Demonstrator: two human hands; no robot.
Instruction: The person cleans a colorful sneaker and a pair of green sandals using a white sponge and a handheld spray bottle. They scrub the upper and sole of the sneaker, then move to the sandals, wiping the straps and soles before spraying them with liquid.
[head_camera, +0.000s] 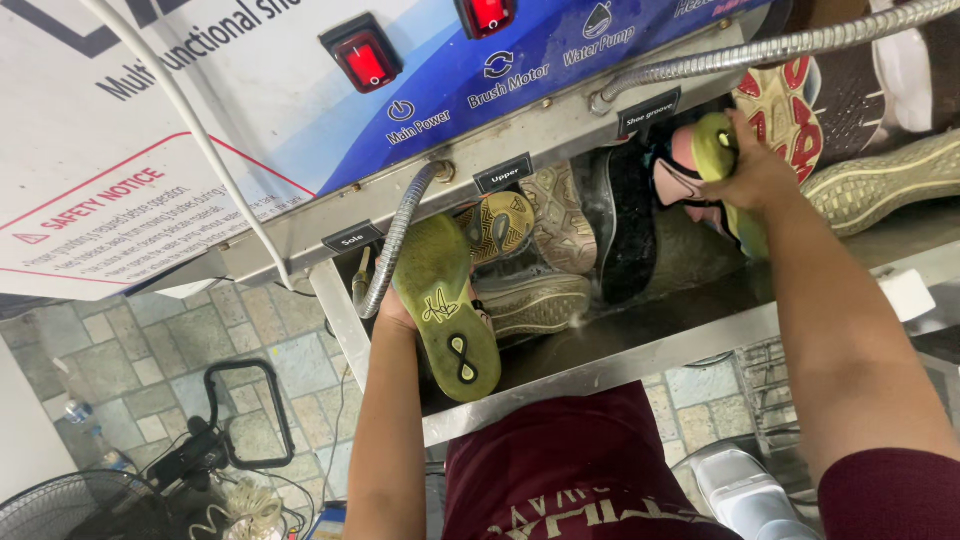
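Steel wash trough (640, 350) below blue control panel (520, 70): left hand (392, 312) clamps olive insole (445, 305), right hand (755, 170) grips yellow-green brush (715, 145) against shoe (680, 185); best kept firmly gripped.

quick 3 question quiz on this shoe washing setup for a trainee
1. True or false: the left hand holds a shoe with a yellow-green sole.
2. How many red switches show on the machine panel?
3. The right hand grips: A) the metal hose B) a shoe with pink on it C) a fan

Key: 1 true; 2 two; 3 B
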